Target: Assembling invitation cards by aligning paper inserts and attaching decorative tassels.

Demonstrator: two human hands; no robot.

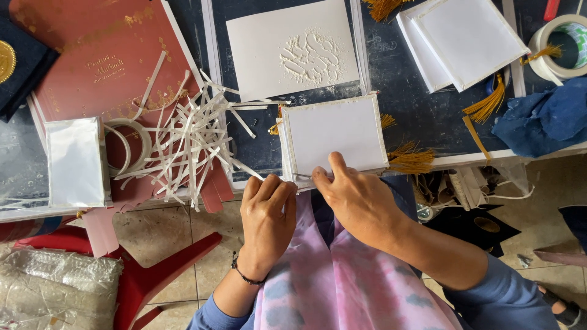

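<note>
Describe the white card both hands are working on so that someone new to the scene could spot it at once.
On the dark table, look at the near edge, just above the two hands. The white card lies there, its lower edge pinched by the left hand and right hand. Unlike the embossed sheet behind it, its face is plain and gold tassels poke out beside it.

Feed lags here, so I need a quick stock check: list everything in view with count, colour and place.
white card stack: one, white, table edge, under both hands
embossed sheet: one, white, top centre
paper strips: a heap, white, left of centre
tape roll: one, whitish, beside strips
red folder: one, top left
tassels: several, gold, right of stack
blue cloth: one, right
left hand: at stack's near edge
right hand: thumb on stack
</note>
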